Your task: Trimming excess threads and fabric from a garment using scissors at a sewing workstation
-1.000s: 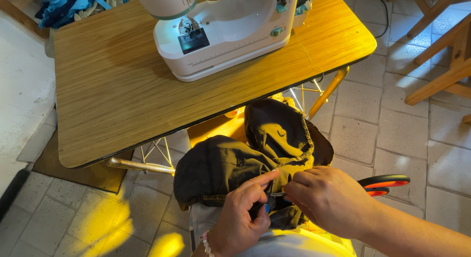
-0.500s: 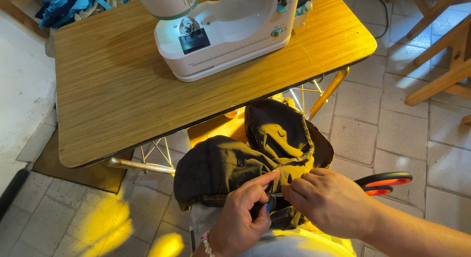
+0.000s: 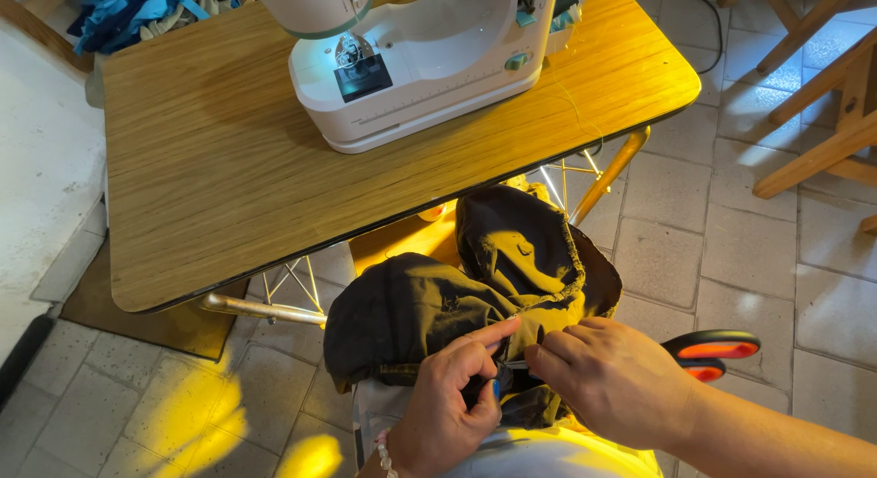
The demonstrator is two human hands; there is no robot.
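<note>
A dark olive-brown garment (image 3: 429,304) lies bunched in my lap, below the table's front edge. My left hand (image 3: 448,409) pinches a fold of it, with the index finger stretched along the seam. My right hand (image 3: 617,382) grips the same fold from the right, fingertips almost touching the left ones. A thin pale sliver shows between the two hands. Scissors with red and black handles (image 3: 713,355) stick out from behind my right hand; their blades are hidden, and I cannot tell whether the hand touches them.
A white sewing machine (image 3: 416,58) with its lamp on stands at the back of a wooden folding table (image 3: 201,186). Blue cloth (image 3: 128,12) is heaped at the far left. Wooden chair legs (image 3: 822,85) stand on the tiled floor to the right.
</note>
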